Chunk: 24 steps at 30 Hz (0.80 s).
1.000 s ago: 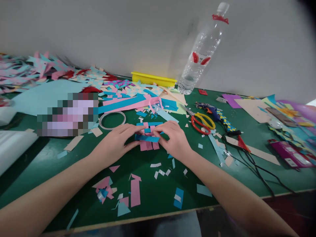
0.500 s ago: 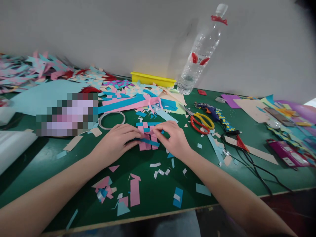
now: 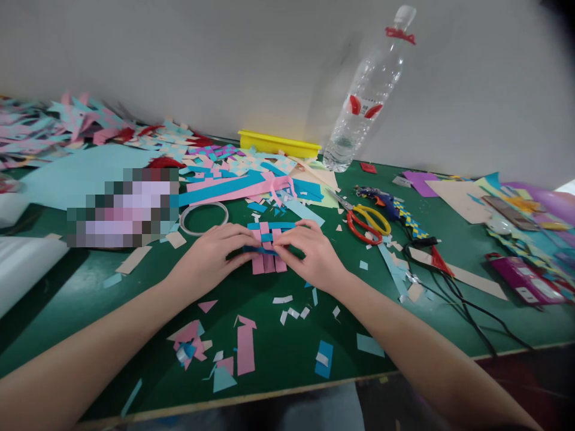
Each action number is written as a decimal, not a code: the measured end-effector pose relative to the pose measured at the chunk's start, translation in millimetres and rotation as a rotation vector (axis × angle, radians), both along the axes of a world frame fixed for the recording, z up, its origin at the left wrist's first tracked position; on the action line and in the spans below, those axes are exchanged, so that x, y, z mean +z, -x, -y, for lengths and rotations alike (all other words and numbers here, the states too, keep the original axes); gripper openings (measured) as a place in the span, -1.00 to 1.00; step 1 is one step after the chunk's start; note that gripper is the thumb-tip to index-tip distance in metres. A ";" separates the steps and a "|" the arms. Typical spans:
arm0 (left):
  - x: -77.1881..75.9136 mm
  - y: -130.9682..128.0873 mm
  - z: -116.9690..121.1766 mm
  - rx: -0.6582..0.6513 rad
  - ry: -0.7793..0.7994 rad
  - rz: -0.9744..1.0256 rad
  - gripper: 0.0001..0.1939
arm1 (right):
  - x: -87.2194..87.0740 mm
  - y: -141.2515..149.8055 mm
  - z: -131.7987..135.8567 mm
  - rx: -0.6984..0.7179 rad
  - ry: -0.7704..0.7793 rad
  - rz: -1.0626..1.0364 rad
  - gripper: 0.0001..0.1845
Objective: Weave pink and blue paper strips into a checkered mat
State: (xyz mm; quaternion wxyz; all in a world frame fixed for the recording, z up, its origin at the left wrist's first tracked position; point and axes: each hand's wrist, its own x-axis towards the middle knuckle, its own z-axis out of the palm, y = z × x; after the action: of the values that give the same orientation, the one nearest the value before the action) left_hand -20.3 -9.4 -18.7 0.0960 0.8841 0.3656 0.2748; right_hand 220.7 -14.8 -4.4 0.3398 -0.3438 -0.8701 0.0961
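From here I see the woven paper [image 3: 268, 237] mid-table, between both hands. My left hand [image 3: 220, 250] pinches a blue strip [image 3: 268, 251]; my right [image 3: 312, 248] touches the weave, its grip unclear. Scissors [image 3: 351, 211] lie at three o'clock.

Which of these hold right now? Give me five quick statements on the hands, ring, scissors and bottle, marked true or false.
1. The left hand and right hand are at the pink and blue paper strips. True.
2. The scissors are in the right hand. False: the scissors lie on the green table.
3. A ring lies beyond the left hand. True.
4. The scissors have one red and one yellow handle loop. True.
5. The bottle's cap is red. False: the cap is white.
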 end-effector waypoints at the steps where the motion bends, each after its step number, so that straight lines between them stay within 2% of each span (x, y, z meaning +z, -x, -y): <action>1: -0.3 0.6 0.2 0.002 0.010 0.007 -0.61 | -0.2 -0.3 -0.1 0.010 -0.005 0.009 -0.81; 10: 3.6 -1.9 -0.1 -0.026 0.029 0.028 -0.70 | -1.5 -3.2 0.1 0.057 -0.008 0.040 -0.82; 17: -3.0 -2.4 -0.8 -0.043 -0.003 0.001 -0.76 | -3.3 1.4 2.3 0.094 -0.047 0.068 -0.81; 21: -0.7 -1.8 0.7 -0.034 0.018 0.021 -0.71 | -0.2 -0.6 0.6 0.163 -0.019 0.034 -0.85; 24: 4.6 1.1 0.6 0.047 0.030 0.034 -0.63 | 3.1 -9.8 -5.4 0.094 0.020 -0.027 -0.82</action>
State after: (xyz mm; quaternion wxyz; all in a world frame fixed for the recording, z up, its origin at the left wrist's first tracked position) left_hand -21.5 -9.9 -14.1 0.1088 0.8689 0.3887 0.2866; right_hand 230.4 -9.4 -1.3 0.3433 -0.3048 -0.8795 0.1255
